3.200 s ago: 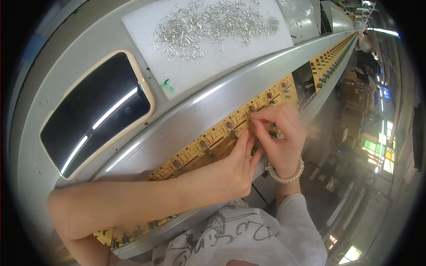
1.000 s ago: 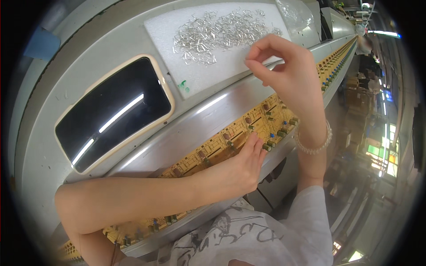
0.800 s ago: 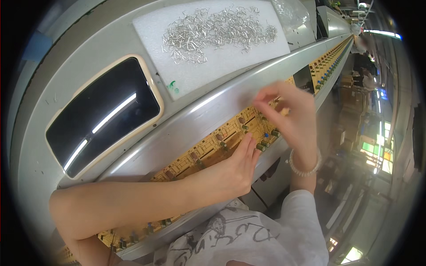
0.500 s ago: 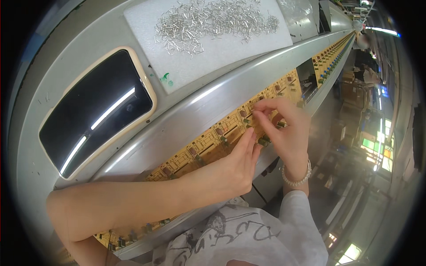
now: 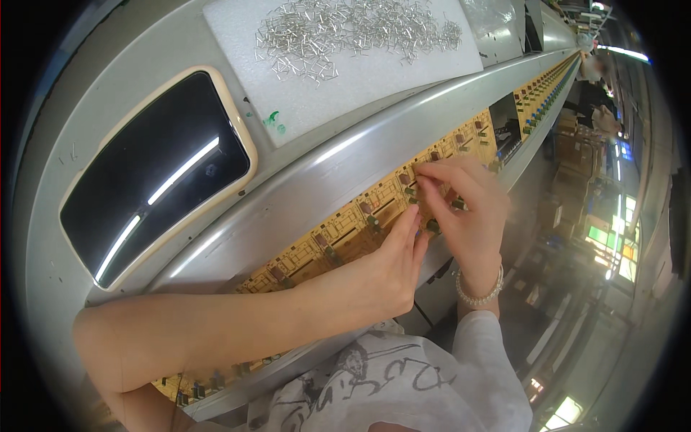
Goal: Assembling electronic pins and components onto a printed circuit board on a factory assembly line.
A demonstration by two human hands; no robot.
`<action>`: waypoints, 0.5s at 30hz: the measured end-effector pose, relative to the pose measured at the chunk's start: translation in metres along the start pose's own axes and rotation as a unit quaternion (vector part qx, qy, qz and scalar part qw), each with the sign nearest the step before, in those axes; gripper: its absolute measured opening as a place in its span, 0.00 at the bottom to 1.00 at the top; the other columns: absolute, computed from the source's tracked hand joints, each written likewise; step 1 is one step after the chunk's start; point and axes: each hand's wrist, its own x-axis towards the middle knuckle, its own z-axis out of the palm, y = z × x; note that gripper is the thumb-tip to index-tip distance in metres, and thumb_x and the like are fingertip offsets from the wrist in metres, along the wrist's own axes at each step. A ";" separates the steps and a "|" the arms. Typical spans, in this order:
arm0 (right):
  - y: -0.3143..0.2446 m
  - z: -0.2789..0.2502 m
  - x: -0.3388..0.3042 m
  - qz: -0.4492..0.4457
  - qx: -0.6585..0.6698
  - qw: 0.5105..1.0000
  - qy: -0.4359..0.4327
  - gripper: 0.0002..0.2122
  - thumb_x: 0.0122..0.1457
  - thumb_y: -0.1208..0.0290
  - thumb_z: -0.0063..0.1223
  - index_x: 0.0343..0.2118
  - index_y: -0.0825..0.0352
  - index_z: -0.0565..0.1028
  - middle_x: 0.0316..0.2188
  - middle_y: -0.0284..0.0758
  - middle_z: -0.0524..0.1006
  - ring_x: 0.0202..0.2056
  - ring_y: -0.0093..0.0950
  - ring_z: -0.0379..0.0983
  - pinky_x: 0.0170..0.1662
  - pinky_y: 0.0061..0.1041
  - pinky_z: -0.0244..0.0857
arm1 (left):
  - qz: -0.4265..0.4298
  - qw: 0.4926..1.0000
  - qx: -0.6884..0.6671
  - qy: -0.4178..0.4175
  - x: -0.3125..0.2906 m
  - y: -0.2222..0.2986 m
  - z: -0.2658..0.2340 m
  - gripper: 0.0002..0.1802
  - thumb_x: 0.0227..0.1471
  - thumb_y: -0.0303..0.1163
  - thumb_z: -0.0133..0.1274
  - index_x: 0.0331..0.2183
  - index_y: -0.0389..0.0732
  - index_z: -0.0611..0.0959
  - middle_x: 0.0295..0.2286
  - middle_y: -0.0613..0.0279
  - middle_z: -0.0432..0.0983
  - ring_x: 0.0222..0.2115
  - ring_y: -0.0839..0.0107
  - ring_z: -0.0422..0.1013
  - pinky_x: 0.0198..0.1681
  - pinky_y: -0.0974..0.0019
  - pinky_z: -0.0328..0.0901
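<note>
A row of yellow-tan circuit boards with small upright components runs diagonally under my hands. Over one board, my right hand is closed, its thumb and index fingertip in a pinch just above the surface. Whatever those fingertips hold is too small to make out. My left hand comes in from the left, its fingers pressed together close to the same board, below the right fingertips. Anything between them is hidden. Short bent silver wire pieces lie heaped on a white foam sheet beyond the boards.
A smooth metal rail borders the boards' far side. Left of the foam, a smartphone in a cream case lies on the grey metal surface. Farther along the line at upper right is another person. Cardboard boxes stand right of the line.
The whole view has shifted slightly, with the boards and foam now a little farther right. Both hands stay at the same board with nearly the same finger poses.
</note>
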 end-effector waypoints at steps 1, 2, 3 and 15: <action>0.000 0.000 -0.001 0.002 -0.003 1.000 -0.001 0.07 0.44 0.82 0.61 0.29 0.68 0.78 0.26 0.35 0.76 0.28 0.29 0.75 0.30 0.24 0.69 | 0.001 1.000 -0.002 0.003 0.001 -0.001 0.002 0.27 0.57 0.43 0.42 0.42 0.27 0.80 0.35 0.43 0.78 0.42 0.55 0.74 0.58 0.47 0.57; 0.000 0.000 -0.002 0.013 -0.019 1.000 0.004 0.08 0.44 0.82 0.61 0.29 0.67 0.79 0.27 0.35 0.77 0.29 0.31 0.75 0.31 0.25 0.69 | 0.000 1.000 -0.008 0.011 0.002 -0.001 0.003 0.27 0.57 0.42 0.42 0.42 0.27 0.80 0.35 0.43 0.78 0.42 0.55 0.74 0.58 0.47 0.57; -0.001 0.000 -0.003 0.024 -0.034 0.999 0.009 0.08 0.43 0.82 0.62 0.29 0.67 0.79 0.27 0.35 0.77 0.30 0.32 0.75 0.32 0.26 0.69 | -0.002 1.000 -0.013 0.018 0.003 -0.002 0.005 0.26 0.57 0.42 0.42 0.42 0.27 0.80 0.35 0.43 0.78 0.42 0.55 0.74 0.58 0.47 0.57; 0.010 -0.008 -0.003 -0.025 -0.027 0.999 -0.007 0.13 0.42 0.84 0.61 0.34 0.66 0.80 0.25 0.32 0.73 0.25 0.28 0.68 0.28 0.24 0.63 | -0.019 0.999 -0.015 0.045 0.010 -0.007 0.002 0.26 0.57 0.41 0.42 0.42 0.26 0.80 0.36 0.43 0.78 0.42 0.55 0.74 0.59 0.48 0.56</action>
